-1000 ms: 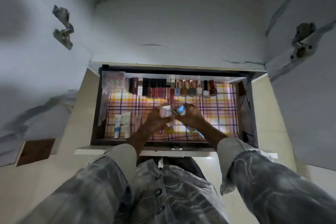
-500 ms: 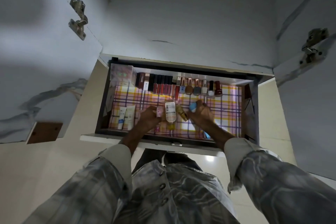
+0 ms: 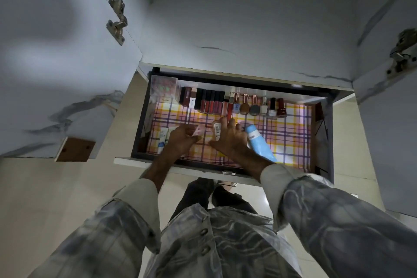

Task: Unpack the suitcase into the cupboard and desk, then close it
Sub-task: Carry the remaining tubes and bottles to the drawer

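An open cupboard drawer [image 3: 325, 124] lined with checked paper holds cosmetics. Both my hands are inside it. My left hand [image 3: 182, 140] grips a small pink tube [image 3: 198, 131] near the drawer's front left. My right hand [image 3: 228, 140] holds a white tube with a barcode [image 3: 217, 131] between its fingers, and a light blue tube [image 3: 259, 144] sticks out on its right side. Along the drawer's back stand lipsticks [image 3: 209, 101] and nail polish bottles [image 3: 259, 106] in a row. The suitcase is not in view.
White tubes [image 3: 163, 140] lie at the drawer's front left, and a clear box [image 3: 164, 88] sits in the back left corner. Open cupboard doors with metal hinges [image 3: 117, 20] flank the drawer on both sides. Pale floor tiles surround it.
My hands have moved apart and lower into the drawer. The tubes that were bunched together between both hands are now split, pink in the left, white and blue in the right.
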